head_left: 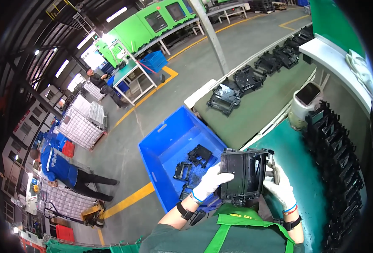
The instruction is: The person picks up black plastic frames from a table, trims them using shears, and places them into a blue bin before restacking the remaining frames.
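Right under your chin you've got the black plastic housing (244, 173) held up over the near edge of the green table (298, 168), both hands on it. Your left hand (209, 182) is closed round the housing's left side, fingers wrapped over the front edge. Your right hand (281, 187) is clamped on the right side, and there's a thin dark tool or sliver pinched in it against the housing; I can't tell which.

Progress-wise, my read is you're mid-batch. Right of the housing there's a long row of stacked black parts (336, 160) standing on edge, so it looks like plenty are already done. Left of the housing, the blue bin (161, 147) holds only a few black scraps (195, 162), mostly bare floor in there. Beyond the housing, the conveyor belt (258, 107) carries a line of more housings (247, 82) waiting, so there's a fair bit left.

Room to move: it's tight on the right of the housing, with that stack close by and a white canister (305, 103) standing just past it at the belt's edge. Left of the housing is your open side, straight over the bin's rim. The belt's metal edge runs diagonally just beyond the housing, so watch that when you reach forward. Two other people are well off to the left across the yellow floor line (129, 200), nowhere near you.
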Available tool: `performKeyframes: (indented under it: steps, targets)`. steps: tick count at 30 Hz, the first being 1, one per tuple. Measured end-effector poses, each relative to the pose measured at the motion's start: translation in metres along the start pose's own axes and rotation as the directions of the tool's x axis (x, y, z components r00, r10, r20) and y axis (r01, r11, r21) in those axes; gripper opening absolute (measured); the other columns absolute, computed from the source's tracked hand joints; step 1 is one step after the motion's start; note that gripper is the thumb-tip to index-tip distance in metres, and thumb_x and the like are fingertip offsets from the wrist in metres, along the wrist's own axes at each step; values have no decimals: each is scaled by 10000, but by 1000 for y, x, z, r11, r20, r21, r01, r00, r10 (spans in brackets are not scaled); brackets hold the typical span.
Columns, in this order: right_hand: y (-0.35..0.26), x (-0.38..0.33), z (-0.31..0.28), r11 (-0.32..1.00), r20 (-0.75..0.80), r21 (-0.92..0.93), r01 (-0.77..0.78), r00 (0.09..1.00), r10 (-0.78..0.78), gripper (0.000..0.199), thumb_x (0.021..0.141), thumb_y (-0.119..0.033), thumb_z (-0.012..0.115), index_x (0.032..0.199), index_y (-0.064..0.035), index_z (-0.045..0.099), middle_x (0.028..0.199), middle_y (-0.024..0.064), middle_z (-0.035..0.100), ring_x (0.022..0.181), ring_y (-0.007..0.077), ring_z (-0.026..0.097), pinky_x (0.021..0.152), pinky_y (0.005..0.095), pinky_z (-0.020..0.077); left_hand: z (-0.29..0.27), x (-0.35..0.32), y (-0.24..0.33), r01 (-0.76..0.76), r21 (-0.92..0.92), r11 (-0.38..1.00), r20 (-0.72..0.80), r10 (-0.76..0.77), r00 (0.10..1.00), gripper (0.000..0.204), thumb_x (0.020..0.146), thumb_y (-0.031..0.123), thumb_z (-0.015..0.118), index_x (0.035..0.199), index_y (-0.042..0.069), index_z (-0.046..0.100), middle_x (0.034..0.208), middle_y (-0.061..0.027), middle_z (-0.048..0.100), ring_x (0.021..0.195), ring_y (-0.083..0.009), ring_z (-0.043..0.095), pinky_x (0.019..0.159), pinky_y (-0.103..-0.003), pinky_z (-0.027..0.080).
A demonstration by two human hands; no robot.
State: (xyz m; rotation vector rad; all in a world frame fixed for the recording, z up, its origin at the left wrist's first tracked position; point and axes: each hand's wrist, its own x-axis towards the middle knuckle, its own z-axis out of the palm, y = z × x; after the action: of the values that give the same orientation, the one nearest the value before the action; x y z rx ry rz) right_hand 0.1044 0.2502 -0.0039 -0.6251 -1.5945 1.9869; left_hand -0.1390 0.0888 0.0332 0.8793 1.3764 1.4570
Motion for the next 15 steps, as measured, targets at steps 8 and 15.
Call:
performKeyframes:
  steps: [8,15]
  targets:
    - [-18,-33,-5,999,-56,35,-17,998,19,576,855,-62,750,1386,51,557,1301,106,626,1153,182,596,1013,327,478,10,8,2,118,28,993,75,-120,990,581,925,151,743,1451,8,544,1333,-58,649,1200,-154,578,1059,-333,461]
    - [-33,-53,5,997,-185,-66,25,982,-37,512,844,-74,766,1297,71,578,1230,95,645,1108,170,587,1007,323,472,21,25,10,93,216,972,192,-136,972,539,949,163,728,1439,11,561,1361,-52,631,1210,-153,573,1070,-338,460]
